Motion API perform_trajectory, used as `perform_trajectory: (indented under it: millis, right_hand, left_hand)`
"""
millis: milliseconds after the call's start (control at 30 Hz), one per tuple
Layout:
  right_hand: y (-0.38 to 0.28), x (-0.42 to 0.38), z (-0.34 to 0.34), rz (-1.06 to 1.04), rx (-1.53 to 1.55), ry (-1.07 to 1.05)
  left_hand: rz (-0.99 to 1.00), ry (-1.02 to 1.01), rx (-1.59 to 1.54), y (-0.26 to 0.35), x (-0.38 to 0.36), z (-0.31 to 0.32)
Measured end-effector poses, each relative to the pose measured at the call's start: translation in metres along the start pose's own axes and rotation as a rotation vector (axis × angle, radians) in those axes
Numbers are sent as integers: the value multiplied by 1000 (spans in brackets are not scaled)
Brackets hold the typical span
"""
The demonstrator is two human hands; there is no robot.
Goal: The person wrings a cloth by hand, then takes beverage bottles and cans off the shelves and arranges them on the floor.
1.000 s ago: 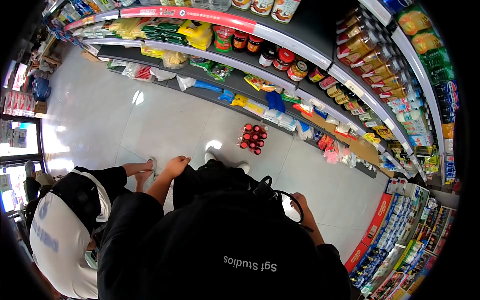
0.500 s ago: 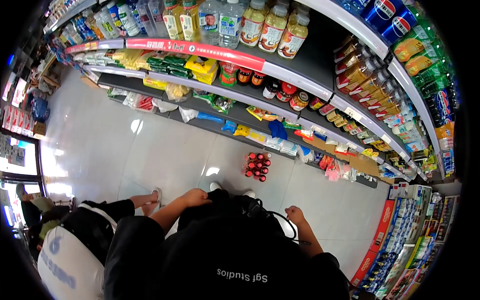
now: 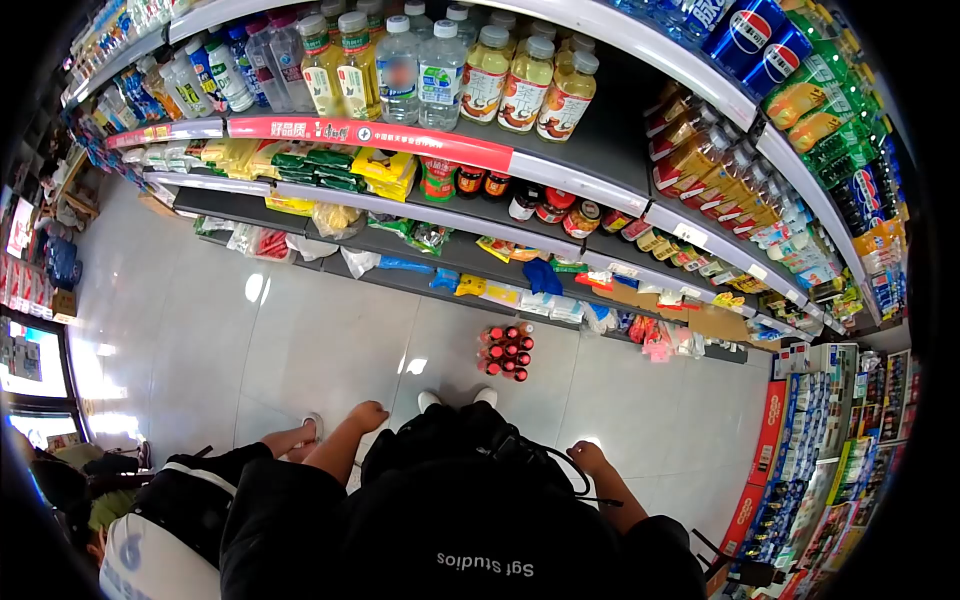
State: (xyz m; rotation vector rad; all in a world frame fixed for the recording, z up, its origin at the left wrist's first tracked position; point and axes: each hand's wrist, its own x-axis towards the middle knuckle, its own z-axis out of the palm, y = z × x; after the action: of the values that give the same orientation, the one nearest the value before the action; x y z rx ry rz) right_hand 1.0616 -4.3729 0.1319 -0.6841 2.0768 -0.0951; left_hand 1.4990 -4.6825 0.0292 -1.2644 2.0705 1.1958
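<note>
My left hand [image 3: 369, 415] is loosely closed in front of my body, with nothing visible in it. Fingers curled, my right hand [image 3: 587, 457] hangs at my other side, near a black cable [image 3: 575, 468] that loops out from dark gear at my front. Neither hand touches the shelves. On the floor just ahead of my white shoes [image 3: 485, 396] stands a tight group of dark bottles with red caps [image 3: 505, 352], apart from both hands.
Ahead, a long shelf unit [image 3: 600, 172] carries drink bottles [image 3: 485, 75], jars [image 3: 555, 205] and bagged goods [image 3: 385, 172]. Pepsi packs [image 3: 775, 65] sit at upper right. More stocked shelves [image 3: 790, 470] stand at right. Another person in a white top [image 3: 150, 545] is close at left.
My view has shifted, so shelves and the bottle group sit lower in the picture. My left hand has moved outward, away from my front. The right hand stays at my side.
</note>
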Motion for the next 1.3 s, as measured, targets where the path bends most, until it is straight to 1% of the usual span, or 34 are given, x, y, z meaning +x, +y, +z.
perform_trajectory:
  millis: [33,67,100,133,167,233,267,300,333,367,400,433,467,500,533,567,600,633,667,700,733,767,833,867,900,967,1000,1033,1067,1100,1167,1200,1233,1300]
  right_hand:
    - [-2,7,-2,-46,-30,26]
    - [-3,15,-3,-49,-25,32]
    - [-5,23,-5,-113,-51,49]
    - [-8,28,-7,-175,-76,65]
    - [-10,32,-10,-170,0,67]
    - [-24,30,-23,-181,36,65]
    - [-18,39,-21,-160,130,28]
    - [-19,41,-25,-125,146,3]
    - [-5,52,-22,-145,114,-12]
    - [8,64,-19,-166,83,-26]
    - [8,63,-25,-172,84,-26]
    - [9,63,-33,-144,-32,-48]
    - [10,63,-39,-116,-147,-69]
    - [17,67,-42,-122,-143,-66]
    - [42,82,-42,-189,-183,-94]
    - [57,92,-42,-257,-221,-120]
    - [48,80,-53,-290,-284,-79]
    - [44,74,-54,-295,-279,-75]
    - [41,72,-57,-153,-128,-73]
    - [41,75,-60,-13,23,-71]
    - [83,113,-43,-465,-269,-46]
    - [96,126,-34,-491,-247,-16]
    - [95,133,-30,-575,-399,-23]
    - [85,125,-36,-573,-464,-68]
    - [88,136,-26,-728,-759,-9]
    - [85,136,-21,-708,-708,-53]
    - [94,142,-8,-715,-699,-70]
    - [105,152,8,-659,-656,-77]
    - [111,161,14,-603,-619,-77]
    - [106,157,10,-608,-619,-78]
    - [93,135,5,-577,-437,-113]
    - [84,127,1,-500,-387,-101]
    - [86,135,1,-501,-386,-105]
    - [93,153,-3,-825,-496,70]
  left_hand:
    - [-3,30,86,-30,14,10]
    - [1,36,90,-56,23,16]
    - [-43,39,105,-77,30,20]
    - [-88,41,121,-80,29,17]
    - [-86,39,129,-81,28,15]
    - [233,-37,411,-61,17,1]
    - [232,-36,413,-47,16,3]
    - [4,20,55,-34,15,9]
    - [-223,77,-306,-20,15,15]
    - [-225,82,-306,-6,14,21]
    - [-141,59,-244,8,13,26]
    - [-57,37,-179,17,16,33]
    - [-59,42,-177,26,19,41]
    - [-1,29,-192,28,29,56]
    - [56,13,-206,31,35,66]
    - [55,18,-200,40,32,60]
    - [0,35,-203,51,23,47]
    - [-56,53,-206,59,15,38]
    - [-55,60,-201,65,9,33]
    - [-99,50,-149,69,5,27]
    - [-144,42,-98,74,3,20]
    - [-144,50,-97,69,7,20]
    - [53,10,129,52,18,32]
    - [-140,54,-54,60,17,37]
    - [-147,62,-56,55,27,47]
    - [-12,42,-37,34,41,78]
    - [-239,111,-208,84,11,57]
    - [-254,106,-203,88,2,58]
    - [-302,143,-268,93,-3,57]
    - [-345,183,-337,98,-4,56]
    - [-314,186,-315,95,-8,53]
    - [-302,137,-255,89,-8,55]
    - [-290,87,-194,79,-6,60]
    - [-263,112,-163,74,0,67]
